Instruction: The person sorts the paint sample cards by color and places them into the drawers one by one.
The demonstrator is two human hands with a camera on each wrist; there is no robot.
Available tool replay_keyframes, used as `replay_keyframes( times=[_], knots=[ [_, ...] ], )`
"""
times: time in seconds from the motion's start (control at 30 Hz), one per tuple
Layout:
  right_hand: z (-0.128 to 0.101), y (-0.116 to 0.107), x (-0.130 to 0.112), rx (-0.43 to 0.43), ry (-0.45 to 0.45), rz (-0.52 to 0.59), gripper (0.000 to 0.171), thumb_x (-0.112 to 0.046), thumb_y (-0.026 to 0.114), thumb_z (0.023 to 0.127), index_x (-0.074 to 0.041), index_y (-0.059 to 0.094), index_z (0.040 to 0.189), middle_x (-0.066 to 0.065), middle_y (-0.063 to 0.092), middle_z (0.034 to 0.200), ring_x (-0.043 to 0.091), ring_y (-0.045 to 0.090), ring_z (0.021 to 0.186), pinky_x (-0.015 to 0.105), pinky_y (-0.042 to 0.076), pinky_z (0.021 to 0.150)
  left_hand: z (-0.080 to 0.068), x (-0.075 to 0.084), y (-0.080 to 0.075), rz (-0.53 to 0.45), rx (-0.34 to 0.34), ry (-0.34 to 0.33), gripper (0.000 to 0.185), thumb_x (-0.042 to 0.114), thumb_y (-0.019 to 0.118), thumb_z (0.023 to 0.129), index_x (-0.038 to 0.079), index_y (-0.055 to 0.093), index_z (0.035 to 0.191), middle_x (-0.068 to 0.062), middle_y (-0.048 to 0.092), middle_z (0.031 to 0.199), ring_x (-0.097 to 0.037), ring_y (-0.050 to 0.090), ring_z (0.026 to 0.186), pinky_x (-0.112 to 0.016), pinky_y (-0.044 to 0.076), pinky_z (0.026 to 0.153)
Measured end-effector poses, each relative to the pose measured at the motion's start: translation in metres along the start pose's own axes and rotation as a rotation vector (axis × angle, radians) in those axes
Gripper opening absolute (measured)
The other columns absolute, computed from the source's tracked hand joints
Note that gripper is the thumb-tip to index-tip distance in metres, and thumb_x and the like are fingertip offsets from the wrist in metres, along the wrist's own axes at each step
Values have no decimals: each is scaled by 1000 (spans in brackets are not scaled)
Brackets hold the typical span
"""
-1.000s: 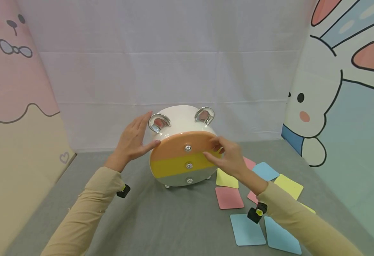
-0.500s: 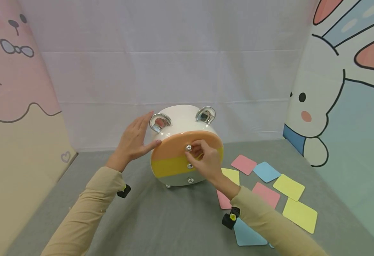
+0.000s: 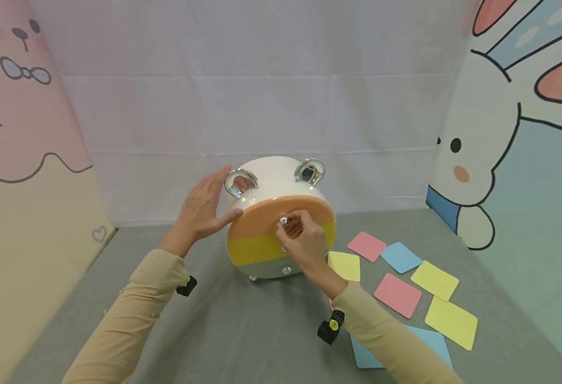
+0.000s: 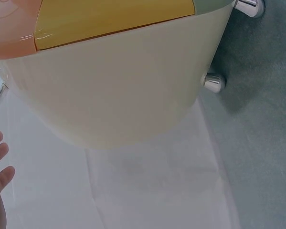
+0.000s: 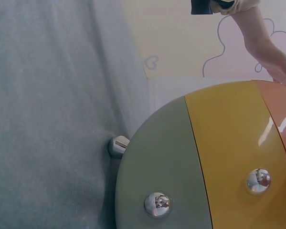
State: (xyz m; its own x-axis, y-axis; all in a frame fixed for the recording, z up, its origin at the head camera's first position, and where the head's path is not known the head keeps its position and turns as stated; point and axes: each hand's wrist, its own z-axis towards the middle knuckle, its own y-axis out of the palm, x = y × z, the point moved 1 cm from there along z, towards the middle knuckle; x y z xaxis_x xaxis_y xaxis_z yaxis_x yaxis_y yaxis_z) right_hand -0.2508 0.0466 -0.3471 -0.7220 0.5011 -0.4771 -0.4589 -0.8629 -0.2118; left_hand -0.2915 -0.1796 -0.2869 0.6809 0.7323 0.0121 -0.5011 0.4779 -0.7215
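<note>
A small rounded drawer cabinet [image 3: 272,176] stands on the grey cloth, white-bodied, with two chrome ears on top. Its front has an orange drawer [image 3: 256,216], a yellow drawer [image 3: 254,249] and a grey-green drawer [image 3: 261,270], each with a round silver knob. All three fronts sit flush. My right hand [image 3: 306,242] pinches the top silver knob [image 3: 283,220] between thumb and fingers. At the cabinet's upper left, my left hand [image 3: 203,208] is spread, its thumb at the orange drawer's edge and fingertips by the left ear [image 3: 240,183]. Chrome feet [image 4: 214,82] show below the body.
To the right lie several square cards on the cloth, among them a pink card [image 3: 398,295], a blue card [image 3: 401,258] and a yellow card [image 3: 451,322]. A white curtain [image 3: 261,96] hangs behind, with cartoon-printed panels [image 3: 525,224] at both sides.
My right hand has come leftward from the cabinet's right edge to the top knob and closed its fingertips on it. My left hand stays where it was.
</note>
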Motion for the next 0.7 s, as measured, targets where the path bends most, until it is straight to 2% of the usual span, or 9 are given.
replay_keyframes(
  times=[0.43,0.7],
  knots=[
    [-1,-9,-2,-25,-63,-9,20,-8,72,69,-2,57,81,5,60,65,13,55,54,23,46,47,0,0,-5,12,-48,-4,94,74,28,80,6,21,143,-18,39,136,-33,37,124,-50,31,100],
    [-7,-22,-10,-67,-58,16,22,-8,73,69,-2,57,83,5,60,66,12,56,54,21,47,47,0,-1,-5,12,-50,-12,93,73,27,80,5,23,143,-18,40,136,-34,37,123,-50,31,100]
  ],
)
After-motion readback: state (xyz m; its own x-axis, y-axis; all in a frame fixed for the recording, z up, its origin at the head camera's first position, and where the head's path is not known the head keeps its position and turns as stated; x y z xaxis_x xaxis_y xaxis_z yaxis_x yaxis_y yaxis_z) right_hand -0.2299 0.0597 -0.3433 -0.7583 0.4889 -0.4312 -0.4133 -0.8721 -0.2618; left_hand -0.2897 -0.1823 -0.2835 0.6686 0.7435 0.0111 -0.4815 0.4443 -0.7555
